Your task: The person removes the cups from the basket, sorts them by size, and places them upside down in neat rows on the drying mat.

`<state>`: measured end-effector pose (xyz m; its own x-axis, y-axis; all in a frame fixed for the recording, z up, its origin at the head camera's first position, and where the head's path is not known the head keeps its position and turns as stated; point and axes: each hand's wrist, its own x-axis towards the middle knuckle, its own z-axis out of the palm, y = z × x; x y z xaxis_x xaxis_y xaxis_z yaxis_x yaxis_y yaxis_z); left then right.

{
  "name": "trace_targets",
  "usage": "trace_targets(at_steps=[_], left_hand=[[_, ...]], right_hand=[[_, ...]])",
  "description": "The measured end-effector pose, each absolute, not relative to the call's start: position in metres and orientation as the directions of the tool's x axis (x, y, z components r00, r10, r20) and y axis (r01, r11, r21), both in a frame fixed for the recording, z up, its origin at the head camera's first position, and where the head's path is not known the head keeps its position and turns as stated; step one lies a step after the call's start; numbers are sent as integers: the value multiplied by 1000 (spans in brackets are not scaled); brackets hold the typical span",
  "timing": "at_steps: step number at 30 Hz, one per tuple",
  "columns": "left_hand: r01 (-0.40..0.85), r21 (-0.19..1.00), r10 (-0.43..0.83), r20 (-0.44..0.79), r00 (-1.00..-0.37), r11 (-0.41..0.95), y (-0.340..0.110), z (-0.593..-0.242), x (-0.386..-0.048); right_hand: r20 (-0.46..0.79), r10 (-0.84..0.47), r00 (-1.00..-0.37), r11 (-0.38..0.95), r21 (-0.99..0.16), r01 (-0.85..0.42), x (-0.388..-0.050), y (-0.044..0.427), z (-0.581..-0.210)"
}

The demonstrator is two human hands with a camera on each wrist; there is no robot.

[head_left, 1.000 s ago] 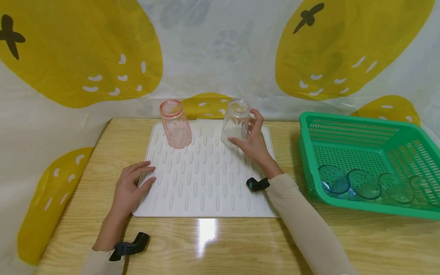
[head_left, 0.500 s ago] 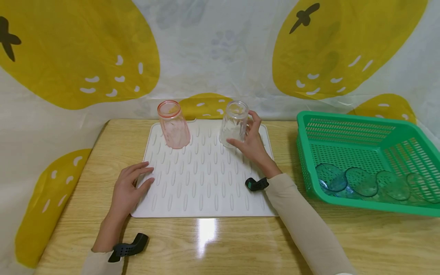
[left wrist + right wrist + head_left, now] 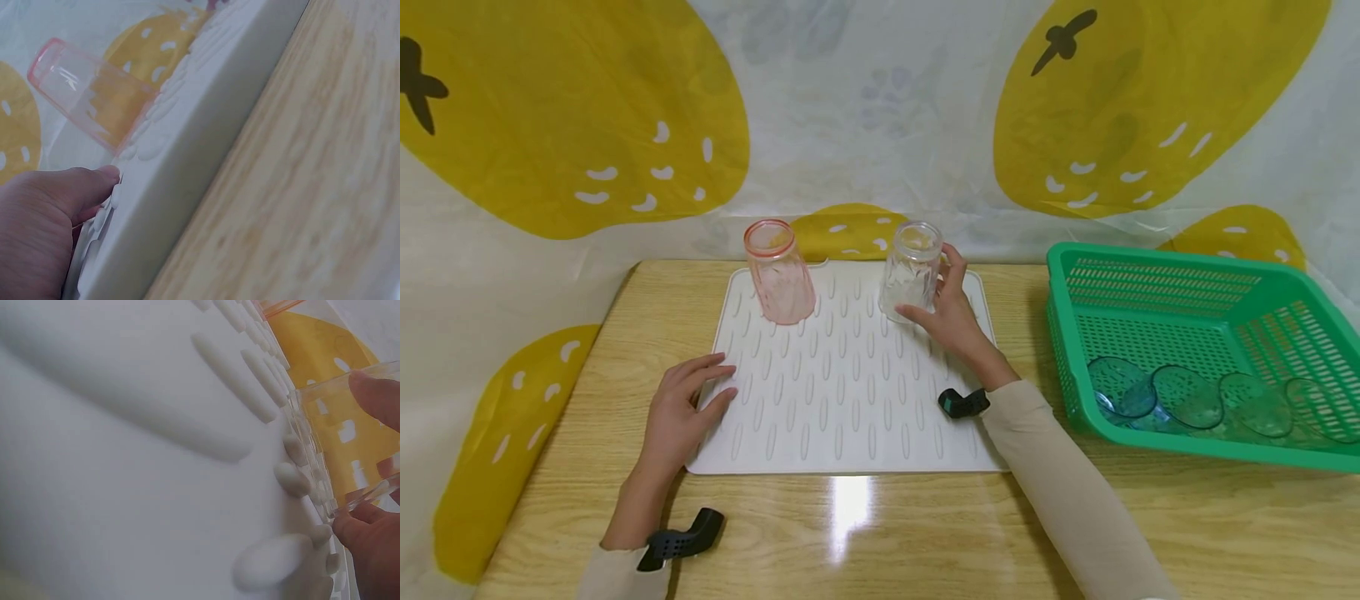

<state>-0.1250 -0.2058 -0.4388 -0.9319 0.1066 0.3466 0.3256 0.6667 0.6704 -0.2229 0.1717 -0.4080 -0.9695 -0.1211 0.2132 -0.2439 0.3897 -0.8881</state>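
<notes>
A clear glass (image 3: 906, 283) stands upside down at the back right of the white ridged drying mat (image 3: 842, 392). My right hand (image 3: 953, 315) holds it from the right side, thumb in front and fingers behind; the right wrist view shows its rim (image 3: 312, 462) down on the ridges. At the back left of the mat is a pink glass (image 3: 784, 287), also upside down and apart from both hands. My left hand (image 3: 681, 408) rests at the mat's left edge with relaxed fingers. In the left wrist view its thumb (image 3: 94, 181) lies by the mat's ridges.
A green plastic basket (image 3: 1225, 453) stands on the wooden table (image 3: 760, 533) at the right. Several glasses, one of them blue (image 3: 1122, 387), sit along its near side. Behind the table hangs a cloth (image 3: 880, 108) with yellow lemon shapes.
The head view has shifted slightly. Both hands, the clear glass and the pink glass keep their places on the mat.
</notes>
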Motion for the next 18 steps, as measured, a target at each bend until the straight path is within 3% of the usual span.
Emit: trace_targets(at_steps=[18], left_hand=[[331, 671, 110, 350, -930, 664, -206, -439, -124]], right_hand=[[158, -128, -979, 464, -863, -200, -219, 174, -402]])
